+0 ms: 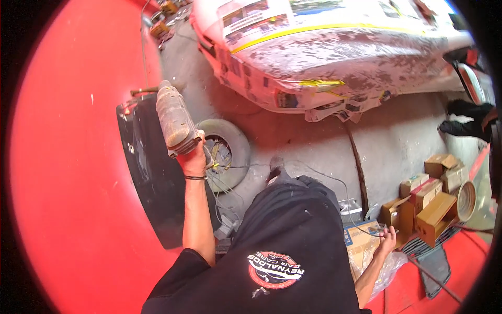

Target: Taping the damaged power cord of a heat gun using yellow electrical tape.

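My left hand (194,159) is closed around the handle of a dusty grey heat gun (175,116), whose narrow nozzle points up and away from me. From the base of its handle a thin dark cord (314,170) runs across in front of my legs to the right. My right hand (387,240) is lower down on that side, its fingers bent around the cord near a small thin item that I cannot make out. Just below the right hand are a cardboard box (361,233) and clear plastic wrap (389,269).
A black panel (151,172) leans by the red wall (68,157), with a tyre (239,149) beside it. Ahead stands a car body (345,57) masked with paper and yellow tape. Several cardboard boxes (436,212) are stacked at right. Another person's dark-clothed legs (468,125) show at far right.
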Available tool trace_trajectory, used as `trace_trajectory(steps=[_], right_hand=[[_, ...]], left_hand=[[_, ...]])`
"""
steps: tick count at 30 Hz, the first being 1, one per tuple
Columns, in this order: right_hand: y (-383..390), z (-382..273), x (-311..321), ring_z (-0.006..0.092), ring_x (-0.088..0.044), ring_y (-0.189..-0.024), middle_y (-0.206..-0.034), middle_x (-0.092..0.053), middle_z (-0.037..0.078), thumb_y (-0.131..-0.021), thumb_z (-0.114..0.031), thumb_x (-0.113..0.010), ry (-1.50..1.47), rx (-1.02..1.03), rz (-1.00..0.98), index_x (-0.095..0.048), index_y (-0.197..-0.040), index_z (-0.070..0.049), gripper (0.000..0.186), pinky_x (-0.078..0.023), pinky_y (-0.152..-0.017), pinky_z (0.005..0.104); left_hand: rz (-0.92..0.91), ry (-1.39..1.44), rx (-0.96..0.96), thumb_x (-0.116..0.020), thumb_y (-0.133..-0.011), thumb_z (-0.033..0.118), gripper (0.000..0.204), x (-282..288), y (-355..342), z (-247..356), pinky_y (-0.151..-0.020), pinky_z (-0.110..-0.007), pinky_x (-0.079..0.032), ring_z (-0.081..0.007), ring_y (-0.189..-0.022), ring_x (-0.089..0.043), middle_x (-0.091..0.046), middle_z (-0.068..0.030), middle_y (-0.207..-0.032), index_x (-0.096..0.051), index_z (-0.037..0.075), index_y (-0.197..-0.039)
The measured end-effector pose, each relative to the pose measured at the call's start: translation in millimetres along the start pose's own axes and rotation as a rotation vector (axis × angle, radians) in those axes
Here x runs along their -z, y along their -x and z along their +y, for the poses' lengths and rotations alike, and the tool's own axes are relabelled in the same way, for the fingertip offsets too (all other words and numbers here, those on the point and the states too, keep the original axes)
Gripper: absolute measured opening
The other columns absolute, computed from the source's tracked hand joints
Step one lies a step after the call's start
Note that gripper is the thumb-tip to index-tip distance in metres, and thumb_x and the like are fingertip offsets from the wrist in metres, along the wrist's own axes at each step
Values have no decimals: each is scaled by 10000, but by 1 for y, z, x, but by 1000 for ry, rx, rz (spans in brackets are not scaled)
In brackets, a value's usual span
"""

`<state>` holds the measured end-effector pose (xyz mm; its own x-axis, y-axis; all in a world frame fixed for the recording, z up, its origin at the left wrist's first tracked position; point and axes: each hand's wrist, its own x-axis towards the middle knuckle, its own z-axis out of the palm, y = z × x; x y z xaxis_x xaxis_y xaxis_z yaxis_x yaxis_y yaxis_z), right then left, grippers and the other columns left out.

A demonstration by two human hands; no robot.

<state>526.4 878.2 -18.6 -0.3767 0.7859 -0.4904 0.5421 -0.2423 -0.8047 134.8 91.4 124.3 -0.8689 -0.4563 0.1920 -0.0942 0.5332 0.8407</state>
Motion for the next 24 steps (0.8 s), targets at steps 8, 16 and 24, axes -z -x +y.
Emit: trace_trajectory(steps=[8, 16, 24], right_hand=[[-55, -87, -38, 65, -356, -515, -700, -442, -111, -1161, -366, -640, -260, -278, -108, -594, -968, -240, 235, -329, -434, 272], [-91, -81, -220, 94, -380, -488, -718, -533, -61, -1097, -454, -768, 419, -561, -452, -737, -1309, -171, 355, -293, -433, 281], [25, -106, -435, 51, -511, -589, -791, -649, -13, -1173, -323, -651, 834, 114, -1212, -742, -1439, -109, 352, -397, -506, 284]], left_hand=[[366, 427, 257, -776, -937, -22, 175, 111, 40, -41, -703, -333, -569, -153, -764, -660, -684, -44, -968, -688, 60, -1064], [766, 462, 422, -696, -980, 27, 68, 144, 175, 10, -706, -329, -537, -170, -741, -639, -661, -60, -862, -653, 70, -1009], [1071, 414, 537, -699, -941, -16, 131, 136, 341, 67, -691, -344, -538, -181, -733, -626, -648, -58, -912, -638, 65, -1025]])
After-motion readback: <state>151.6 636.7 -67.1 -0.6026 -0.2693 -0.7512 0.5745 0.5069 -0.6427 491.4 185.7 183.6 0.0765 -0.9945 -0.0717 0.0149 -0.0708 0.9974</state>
